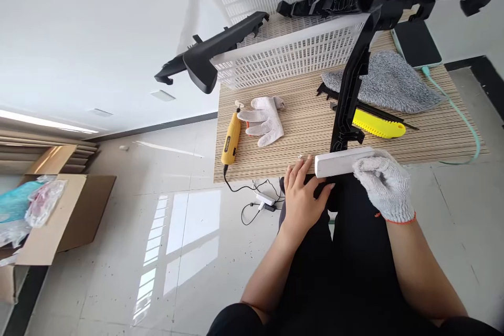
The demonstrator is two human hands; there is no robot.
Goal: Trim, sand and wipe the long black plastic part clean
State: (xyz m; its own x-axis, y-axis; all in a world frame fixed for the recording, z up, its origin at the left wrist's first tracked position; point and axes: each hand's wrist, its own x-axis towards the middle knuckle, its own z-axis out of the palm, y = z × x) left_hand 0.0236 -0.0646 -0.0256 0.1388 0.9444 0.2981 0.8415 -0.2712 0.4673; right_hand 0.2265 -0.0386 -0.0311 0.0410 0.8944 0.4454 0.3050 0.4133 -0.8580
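Observation:
My right hand [384,184], in a white knit glove with an orange cuff edge, grips one end of a white rectangular block [336,163]. The block lies level near the table's front edge, beside the lower end of a long black plastic trim piece [352,84]. My left hand [302,194] is bare, its fingers stretched out at the table edge just left of the block. A tiny white bit [300,157] sits by its fingertips. Behind the block lie a yellow utility knife [380,125] and a grey fluffy cloth [389,81].
A white plastic basket [283,58] with several black plastic parts [224,47] stands at the back. On the left lie a yellow corded rotary tool [231,139] and another white glove [264,121]. A phone [417,44] is back right. A cardboard box [74,210] stands on the floor.

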